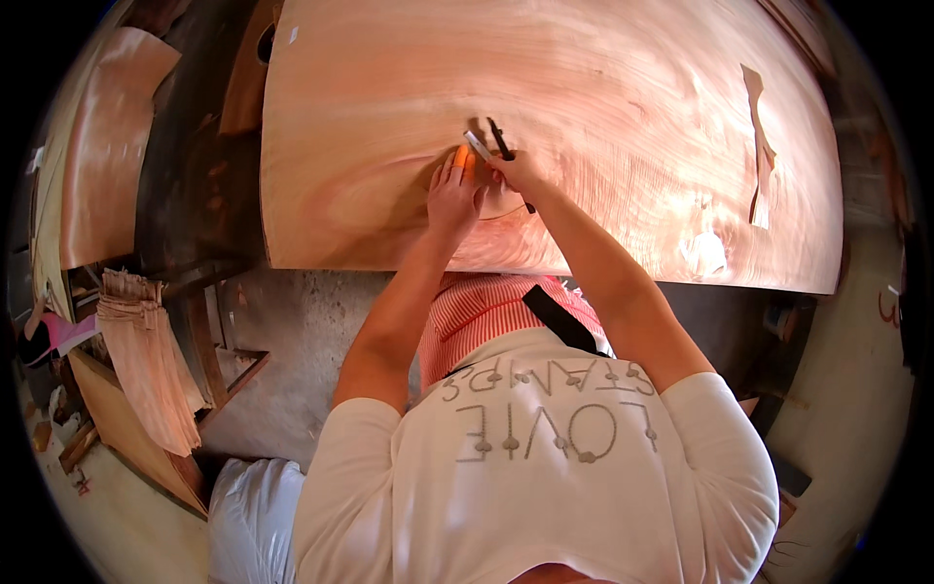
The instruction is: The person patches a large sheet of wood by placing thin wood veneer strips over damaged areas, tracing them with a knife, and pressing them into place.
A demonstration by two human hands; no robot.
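- Work in hand, by the look of it: scoring or cutting the big wood sheet [603, 88] with a dark tool [502, 138], roughly midway along the sheet and somewhat nearer its near edge than its far edge.
- Right hand [519, 173]: grip closed around the dark tool, tip pointing toward the far edge, tail end sticking out below the palm.
- Left hand [453, 200]: flat on the sheet just beside the right hand, fingers stretched out, holding nothing, only pressing down.
- Orange fingertip cover [461, 156] on one left finger, right next to a pale narrow piece [477, 146]; cannot tell whether that piece is a blade or a separate guide.
- Probably best done with the flat hand pressing close to the line so the thin wood cannot lift or ripple.
- Best to keep the bare fingers behind the tip, not in its path.
- Light, steady strokes likely safer than one hard push, as the grain could split.
- Count: one big sheet, one dark tool, one pale narrow piece, one orange cover, two hands.
- Also one torn strip [759, 156] near the sheet's right edge, one pale patch [702, 253] near the near-right corner.
- Off the sheet, to the left: one curved sheet [107, 146], one hanging bundle of strips [146, 360].
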